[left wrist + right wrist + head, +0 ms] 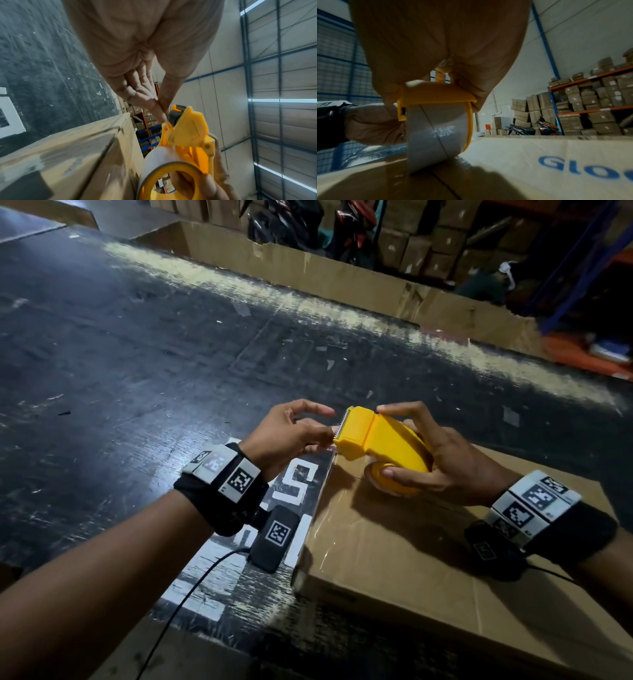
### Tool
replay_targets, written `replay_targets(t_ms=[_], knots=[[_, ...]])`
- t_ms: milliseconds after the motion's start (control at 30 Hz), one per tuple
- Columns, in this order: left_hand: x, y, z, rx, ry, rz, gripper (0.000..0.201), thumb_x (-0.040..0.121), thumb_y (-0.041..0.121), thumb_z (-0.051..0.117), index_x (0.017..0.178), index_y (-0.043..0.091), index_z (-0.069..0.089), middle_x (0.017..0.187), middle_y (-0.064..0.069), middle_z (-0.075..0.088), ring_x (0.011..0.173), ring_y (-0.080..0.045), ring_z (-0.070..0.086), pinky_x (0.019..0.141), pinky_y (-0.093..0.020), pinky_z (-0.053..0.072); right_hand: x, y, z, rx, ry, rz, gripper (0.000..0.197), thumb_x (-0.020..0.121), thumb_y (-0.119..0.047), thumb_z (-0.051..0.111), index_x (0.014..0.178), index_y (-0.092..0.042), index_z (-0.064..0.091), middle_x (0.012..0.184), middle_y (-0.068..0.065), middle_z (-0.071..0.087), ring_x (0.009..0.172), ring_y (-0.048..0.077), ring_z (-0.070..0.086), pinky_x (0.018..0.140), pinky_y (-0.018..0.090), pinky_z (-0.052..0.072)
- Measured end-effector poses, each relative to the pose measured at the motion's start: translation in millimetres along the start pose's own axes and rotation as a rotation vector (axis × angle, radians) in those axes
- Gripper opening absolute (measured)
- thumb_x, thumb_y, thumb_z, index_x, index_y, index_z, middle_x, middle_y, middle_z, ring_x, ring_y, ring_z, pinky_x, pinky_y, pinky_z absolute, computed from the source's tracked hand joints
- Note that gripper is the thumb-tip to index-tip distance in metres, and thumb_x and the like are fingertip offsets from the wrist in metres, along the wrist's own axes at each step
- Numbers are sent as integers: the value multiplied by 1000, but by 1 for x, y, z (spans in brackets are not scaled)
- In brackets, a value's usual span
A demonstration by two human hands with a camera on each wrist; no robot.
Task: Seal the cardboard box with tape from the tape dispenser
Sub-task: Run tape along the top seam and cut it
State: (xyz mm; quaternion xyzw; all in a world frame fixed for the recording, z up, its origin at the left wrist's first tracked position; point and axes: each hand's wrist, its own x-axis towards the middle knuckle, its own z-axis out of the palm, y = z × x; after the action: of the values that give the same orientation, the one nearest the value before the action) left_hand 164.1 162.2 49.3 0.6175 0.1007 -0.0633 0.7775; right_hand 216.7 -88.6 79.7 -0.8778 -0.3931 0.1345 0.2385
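Beneath our right hand (442, 460) lies the cardboard box (394, 556), flaps down, glossy tape along its seam. Our right hand grips the yellow tape dispenser (383, 445) just above the box's far corner. Our left hand (291, 433) pinches at the dispenser's toothed blade, over the dark table (137, 337).

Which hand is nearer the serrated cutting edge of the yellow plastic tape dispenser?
Left. The left hand pinches right at the serrated blade of the yellow plastic tape dispenser; the right hand grips its rear around the roll.
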Motion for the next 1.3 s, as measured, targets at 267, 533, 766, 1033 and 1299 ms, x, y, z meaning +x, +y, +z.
replay_targets(t_ms=[267,533,766,1033,1299], knots=[[-9,-23,-57,15,181,15,48,78,5,78,122,7,60,73,-3,73,68,-10,72,70,-25,52,-27,21,-27,-147,-115,50,74,72,-84,46,137,-56,24,136,-10,45,98,6,55,68,18,47],[-4,-63,-57,-22,199,-24,49,79,5,79,124,4,59,101,-30,65,65,-13,66,65,-21,54,-23,18,-30,-184,-196,27,74,76,-76,52,142,-51,29,143,-6,50,106,12,59,74,22,52],[3,-107,-31,-24,139,-130,48,82,4,75,125,-5,55,94,-20,72,69,-16,75,58,-22,57,-20,15,-28,-194,-218,54,76,73,-80,49,141,-53,28,140,-11,48,100,3,55,69,17,46],[-15,-99,-23,495,19,351,53,95,42,58,145,35,42,157,9,38,143,-6,41,113,-29,41,-21,15,-29,-227,-209,56,75,77,-76,51,144,-51,29,145,-9,48,113,13,55,81,26,51],[-18,-89,6,1024,-305,381,70,102,47,27,160,23,-2,167,9,-21,156,-5,-7,127,-41,17,-21,18,-28,-197,-207,56,74,79,-66,60,142,-50,26,145,-9,47,115,13,55,77,17,46]])
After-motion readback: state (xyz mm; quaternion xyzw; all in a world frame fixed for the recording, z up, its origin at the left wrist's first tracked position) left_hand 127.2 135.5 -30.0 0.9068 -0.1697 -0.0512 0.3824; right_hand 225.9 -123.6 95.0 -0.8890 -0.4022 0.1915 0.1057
